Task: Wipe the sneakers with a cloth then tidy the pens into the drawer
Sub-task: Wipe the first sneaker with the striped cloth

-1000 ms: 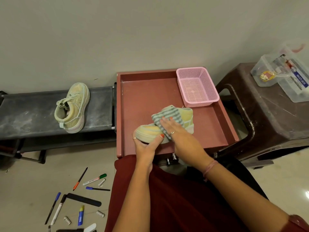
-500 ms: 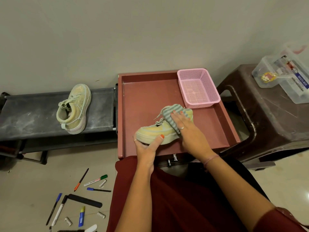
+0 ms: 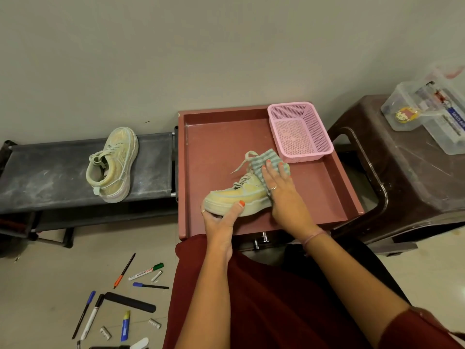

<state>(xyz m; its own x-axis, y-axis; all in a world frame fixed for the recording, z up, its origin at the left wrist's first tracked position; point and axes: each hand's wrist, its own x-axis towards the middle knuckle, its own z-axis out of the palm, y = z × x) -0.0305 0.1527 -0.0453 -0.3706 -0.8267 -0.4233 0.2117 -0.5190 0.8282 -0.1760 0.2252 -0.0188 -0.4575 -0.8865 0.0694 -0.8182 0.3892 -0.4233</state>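
In the head view the right hand has slid the striped cloth from the sneaker's middle to its heel, fingers spread flat; wiping continues; the left hand curls round the toe inside the red drawer; left of the drawer, a second sneaker waits, pens scattered below; a pink basket occupies its corner.

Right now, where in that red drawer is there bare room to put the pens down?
The drawer floor is bare along its left wall and back wall, beside the pink basket. The middle front is crowded by the sneaker, cloth and both hands.
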